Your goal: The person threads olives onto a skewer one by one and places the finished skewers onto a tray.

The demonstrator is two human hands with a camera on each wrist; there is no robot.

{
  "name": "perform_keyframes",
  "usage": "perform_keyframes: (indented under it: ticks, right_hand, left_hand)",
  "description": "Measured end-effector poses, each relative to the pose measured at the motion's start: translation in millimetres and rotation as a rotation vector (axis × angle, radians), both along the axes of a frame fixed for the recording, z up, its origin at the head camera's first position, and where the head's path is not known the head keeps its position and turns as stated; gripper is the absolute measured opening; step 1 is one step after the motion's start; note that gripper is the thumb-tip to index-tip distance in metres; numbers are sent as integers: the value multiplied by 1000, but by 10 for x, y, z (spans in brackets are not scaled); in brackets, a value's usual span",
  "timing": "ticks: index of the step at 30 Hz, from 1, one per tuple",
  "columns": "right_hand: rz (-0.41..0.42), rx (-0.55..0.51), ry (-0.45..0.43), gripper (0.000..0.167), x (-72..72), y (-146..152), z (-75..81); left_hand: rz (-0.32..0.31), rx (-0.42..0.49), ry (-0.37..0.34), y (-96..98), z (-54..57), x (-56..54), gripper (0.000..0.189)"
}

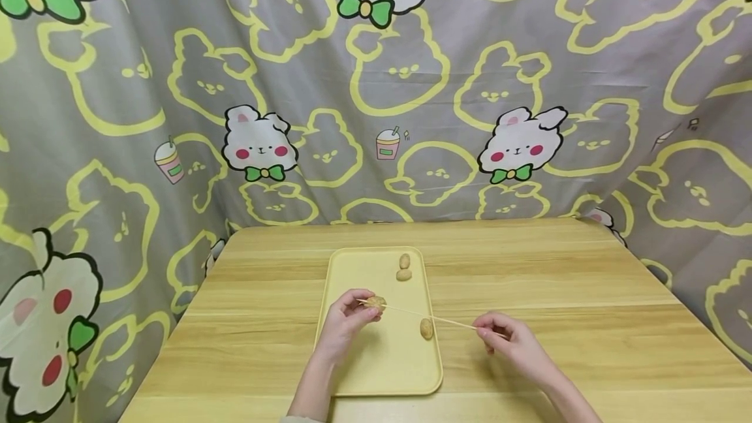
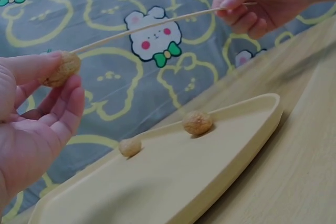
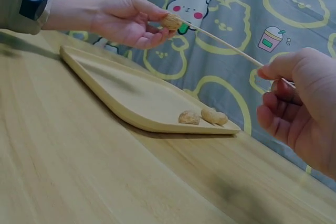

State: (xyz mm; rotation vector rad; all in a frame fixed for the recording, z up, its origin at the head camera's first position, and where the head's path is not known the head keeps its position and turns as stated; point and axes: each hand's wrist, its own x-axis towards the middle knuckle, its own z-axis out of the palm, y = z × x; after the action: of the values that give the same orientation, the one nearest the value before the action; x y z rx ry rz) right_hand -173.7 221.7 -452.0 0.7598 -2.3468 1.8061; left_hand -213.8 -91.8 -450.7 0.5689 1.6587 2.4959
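My left hand [image 1: 346, 322] pinches a browned meatball [image 2: 64, 69] between thumb and fingers, raised above the yellow tray [image 1: 358, 371]. A thin wooden skewer [image 1: 449, 321] reaches that meatball and slopes across to my right hand [image 1: 517, 341]. In the right wrist view, the right thumb and forefinger pinch the skewer close to its far end. On the tray, one loose meatball [image 1: 426, 328] lies by the right edge. Two more, a rounder one [image 1: 403, 275] and a longer one [image 1: 405, 261], lie together near the far right corner.
The tray lies on a wood-grain table [image 1: 587, 318]. Behind and at the sides hangs a grey curtain [image 1: 376, 83] with cartoon bunnies. A dark watch-like device [image 3: 35, 1] sits over the left sleeve.
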Motion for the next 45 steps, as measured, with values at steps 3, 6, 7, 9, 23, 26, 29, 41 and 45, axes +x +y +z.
perform_keyframes:
  ticks: [3,6,7,9,23,26,29,41,45]
  right_hand:
    - [15,-46,26,9,2,-6,14]
    - [34,-70,60,15,-4,-16,22]
    - [44,-76,70,16,-7,-19,24]
    - [59,-90,82,18,-13,-32,25]
    - [86,-132,91,16,-9,-93,37]
    - [84,-131,100,17,-19,-115,45]
    - [83,-131,101,16,-26,-139,44]
    - [97,-157,83,14,-38,-247,50]
    - [101,-167,79,13,-40,-288,57]
  left_hand:
    - [2,3,25,11,13,11,22]
    - [4,3,53,15,32,18,22]
    - [5,4,62,16,37,20,23]
    - [9,7,75,19,47,23,24]
    - [-36,22,81,82,25,41,33]
    - [-48,39,85,116,22,38,33]
    - [-53,52,81,154,13,43,35]
    - [-52,57,126,248,-7,60,34]
    - [-53,52,125,280,-17,72,32]
